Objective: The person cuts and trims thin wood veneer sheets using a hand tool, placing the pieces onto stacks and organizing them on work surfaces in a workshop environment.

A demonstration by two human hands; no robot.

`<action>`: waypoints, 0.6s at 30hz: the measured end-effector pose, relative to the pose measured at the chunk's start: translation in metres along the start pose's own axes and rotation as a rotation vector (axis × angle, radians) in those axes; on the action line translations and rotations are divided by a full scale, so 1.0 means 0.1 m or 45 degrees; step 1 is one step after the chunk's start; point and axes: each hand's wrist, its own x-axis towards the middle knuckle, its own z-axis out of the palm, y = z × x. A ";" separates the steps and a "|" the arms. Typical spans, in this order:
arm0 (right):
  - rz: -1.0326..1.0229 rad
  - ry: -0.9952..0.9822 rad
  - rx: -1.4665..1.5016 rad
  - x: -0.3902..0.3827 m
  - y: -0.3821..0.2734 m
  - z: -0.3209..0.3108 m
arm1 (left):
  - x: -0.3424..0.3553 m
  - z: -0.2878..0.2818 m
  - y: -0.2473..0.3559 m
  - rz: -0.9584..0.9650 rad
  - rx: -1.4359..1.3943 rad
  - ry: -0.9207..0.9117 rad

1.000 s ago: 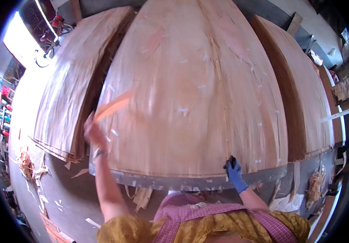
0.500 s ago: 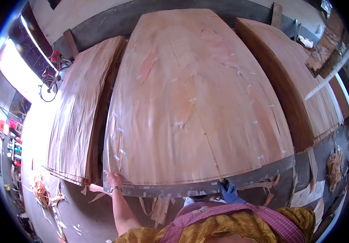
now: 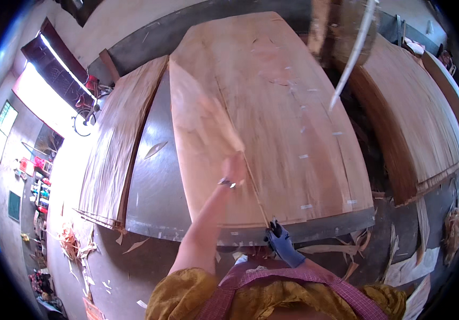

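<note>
A wide sheet of pale wood veneer (image 3: 293,176) lies on a dark grey table (image 3: 152,192). My bare left hand (image 3: 234,166), blurred by motion and with a band at the wrist, is closed on the edge of a veneer flap (image 3: 203,117), which is lifted and folded over toward the middle. In my right hand (image 3: 282,242), wearing a blue-grey and black glove, is the near end of a long thin stick (image 3: 256,194) at the table's front edge. The stick slants away to the far left across the veneer. Small pale tape pieces (image 3: 304,156) dot the sheet's right part.
A veneer stack (image 3: 115,144) stands on the left, and a thicker veneer stack (image 3: 416,117) on the right. A white pole (image 3: 353,58) hangs over the right side. One leaf-shaped veneer scrap (image 3: 156,150) lies on the table. Veneer strips (image 3: 69,242) litter the floor.
My left hand has moved from the sheet's near left corner to its middle, bringing the flap over and uncovering the table at left. The right hand still holds the stick. The view has shifted.
</note>
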 end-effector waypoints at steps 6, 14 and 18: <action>-0.224 0.242 -0.854 0.40 0.07 -0.41 | 0.04 1.28 1.41 0.391 0.284 -0.173; -0.406 0.236 -1.059 0.70 -0.17 -0.41 | -0.23 1.85 1.88 0.609 -0.185 -0.277; -0.665 0.141 -1.335 1.07 -0.15 -0.45 | -0.27 1.75 2.13 0.573 -0.285 -0.328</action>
